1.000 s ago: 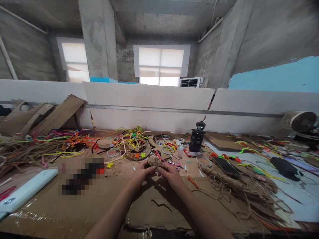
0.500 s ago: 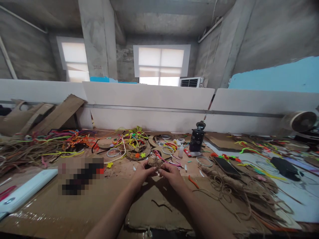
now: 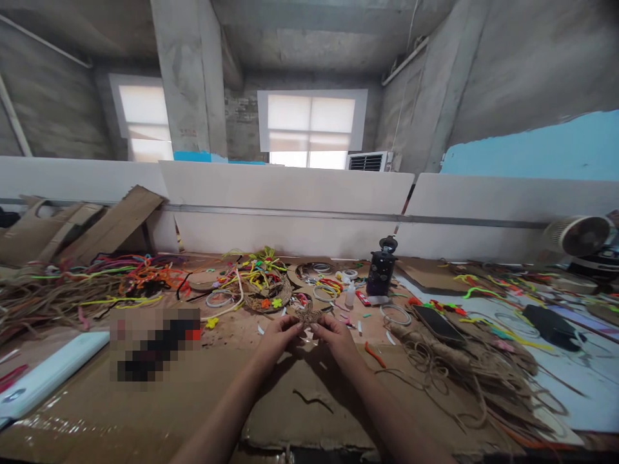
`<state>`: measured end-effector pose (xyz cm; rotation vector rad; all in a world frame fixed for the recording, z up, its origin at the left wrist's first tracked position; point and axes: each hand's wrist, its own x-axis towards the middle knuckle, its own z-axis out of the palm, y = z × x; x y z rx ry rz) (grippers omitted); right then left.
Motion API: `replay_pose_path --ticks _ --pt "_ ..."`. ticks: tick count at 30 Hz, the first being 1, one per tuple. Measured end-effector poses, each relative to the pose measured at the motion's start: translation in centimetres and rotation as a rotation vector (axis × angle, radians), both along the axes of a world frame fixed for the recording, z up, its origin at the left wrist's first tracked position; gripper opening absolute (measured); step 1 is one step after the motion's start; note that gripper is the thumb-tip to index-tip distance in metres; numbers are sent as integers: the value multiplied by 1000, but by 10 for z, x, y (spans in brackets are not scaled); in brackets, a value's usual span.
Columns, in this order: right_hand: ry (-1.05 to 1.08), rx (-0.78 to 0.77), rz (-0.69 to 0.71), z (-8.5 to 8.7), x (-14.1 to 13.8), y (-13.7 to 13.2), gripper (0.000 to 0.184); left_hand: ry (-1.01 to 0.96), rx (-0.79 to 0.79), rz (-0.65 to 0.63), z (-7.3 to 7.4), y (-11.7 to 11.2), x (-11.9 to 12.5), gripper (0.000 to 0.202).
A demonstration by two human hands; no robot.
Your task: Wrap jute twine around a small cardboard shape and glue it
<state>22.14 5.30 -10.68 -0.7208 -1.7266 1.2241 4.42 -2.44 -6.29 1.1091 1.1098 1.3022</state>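
Observation:
A small brown star-shaped piece of twine [image 3: 308, 313] is held up over the middle of the table between both hands. My left hand [image 3: 282, 336] pinches its lower left side with thumb and fingers. On the lower right side, my right hand [image 3: 333, 335] grips it the same way. The fingertips hide part of its lower edge. Beneath my forearms lies a cardboard sheet [image 3: 285, 422] with a short dark cord [image 3: 313, 399] on it. Beyond the hands rests a woven twine ring [image 3: 251, 301] with orange and yellow flowers.
A black bottle [image 3: 380, 274] and a small clear bottle [image 3: 350, 295] stand behind the hands. At right are a phone [image 3: 439, 324], loose brown twine [image 3: 464, 367] and an orange-handled tool [image 3: 375, 354]. Coloured pipe cleaners [image 3: 149, 274] lie at left, near a white long object [image 3: 53, 374].
Both hands still hold the twine star. It has shifted slightly right and up, and its points now face the camera more plainly.

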Motion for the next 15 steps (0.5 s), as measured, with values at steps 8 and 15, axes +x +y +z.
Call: replay_pose_path --ticks 8,15 --pt "29 -27 16 5 -1 -6 34 45 91 23 0 4 -1 47" --pt "39 -6 -11 4 -1 -5 36 96 66 3 3 1 1 53"
